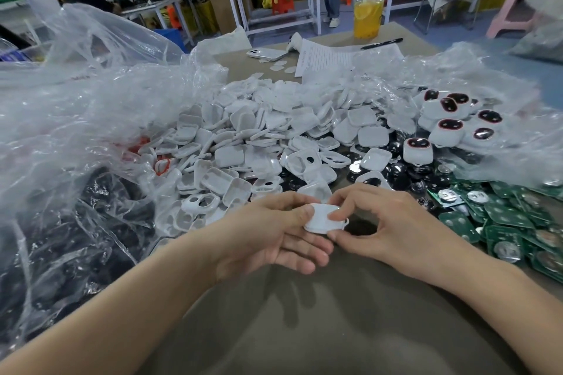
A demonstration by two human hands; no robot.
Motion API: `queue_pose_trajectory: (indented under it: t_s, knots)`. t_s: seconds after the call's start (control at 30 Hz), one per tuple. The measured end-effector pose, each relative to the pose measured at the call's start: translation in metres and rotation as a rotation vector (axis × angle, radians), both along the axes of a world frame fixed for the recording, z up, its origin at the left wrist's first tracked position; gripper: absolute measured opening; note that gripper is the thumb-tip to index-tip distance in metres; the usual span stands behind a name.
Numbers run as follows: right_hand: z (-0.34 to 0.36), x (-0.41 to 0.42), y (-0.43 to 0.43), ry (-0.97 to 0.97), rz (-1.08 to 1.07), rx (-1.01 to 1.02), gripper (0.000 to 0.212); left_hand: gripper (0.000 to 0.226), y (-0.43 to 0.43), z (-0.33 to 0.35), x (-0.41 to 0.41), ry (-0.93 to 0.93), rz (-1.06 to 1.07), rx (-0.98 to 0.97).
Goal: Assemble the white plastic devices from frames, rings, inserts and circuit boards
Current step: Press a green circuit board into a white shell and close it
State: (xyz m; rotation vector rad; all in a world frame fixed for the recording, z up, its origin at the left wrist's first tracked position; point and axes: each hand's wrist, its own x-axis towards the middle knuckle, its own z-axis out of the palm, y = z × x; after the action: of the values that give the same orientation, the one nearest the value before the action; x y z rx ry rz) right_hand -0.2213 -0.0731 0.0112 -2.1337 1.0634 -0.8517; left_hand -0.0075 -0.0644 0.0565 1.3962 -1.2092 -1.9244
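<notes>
Both hands hold one white plastic device (322, 218) just above the table's near middle. My left hand (274, 228) cradles it from below with the thumb pressed on its left end. My right hand (387, 222) pinches its right side between thumb and fingers. Behind the hands spreads a big heap of white plastic frames and covers (262, 137). Green circuit boards (511, 222) lie in a pile at the right. Finished devices with dark red-rimmed inserts (454, 119) are stacked at the far right. Black inserts (399, 170) lie between the heap and the boards.
Crumpled clear plastic bags (76, 131) cover the left side and the far right. Red rings (163, 166) show under the left bag. At the back of the table stand a cup of orange drink (367, 9), a paper sheet (323, 58), a pen and a white phone (266, 53). A person stands beyond.
</notes>
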Motion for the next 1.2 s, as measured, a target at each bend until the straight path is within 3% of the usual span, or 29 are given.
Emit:
queue_pose_trajectory:
  t_s: [0.77,0.97,1.2]
  knots:
    - [-0.002,0.003,0.001,-0.054,-0.046,-0.075,0.01,0.022,0.01,-0.026,-0.005,0.112,0.171,-0.175]
    - [-0.003,0.001,-0.002,-0.085,-0.098,-0.103,0.012,0.028,0.008,-0.023,-0.012,0.205,0.221,-0.114]
    - [-0.001,0.001,-0.001,-0.09,-0.096,-0.159,0.014,0.036,0.003,-0.018,-0.013,0.209,0.134,-0.106]
